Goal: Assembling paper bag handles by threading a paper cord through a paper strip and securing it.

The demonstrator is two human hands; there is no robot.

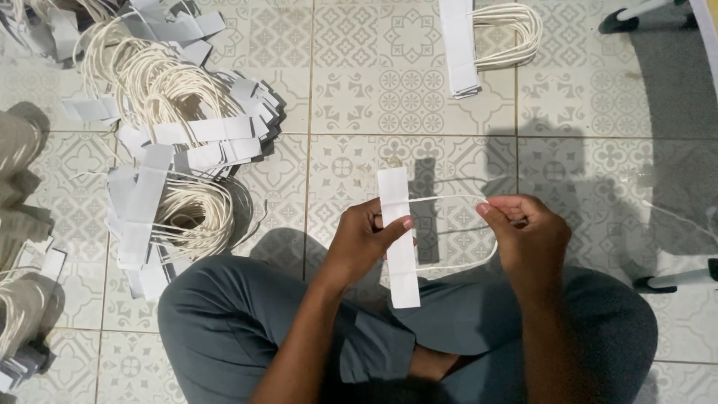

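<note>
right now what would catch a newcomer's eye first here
The two hands at centre: the left hand pinches a white paper strip while the right hand holds the white cord loop fixed to it. To the left, a big loose heap of finished strip-and-cord handles sprawls over the patterned tile floor, and a neat small stack lies at top centre.

White paper strip [399,238], long and narrow, held upright over the lap above the tiled floor, flat face up. White cord loop [479,232] fixed to it runs out sideways to the right in a U shape, upper strand taut and pinched at the far end, lower strand curving back to the strip.
</note>
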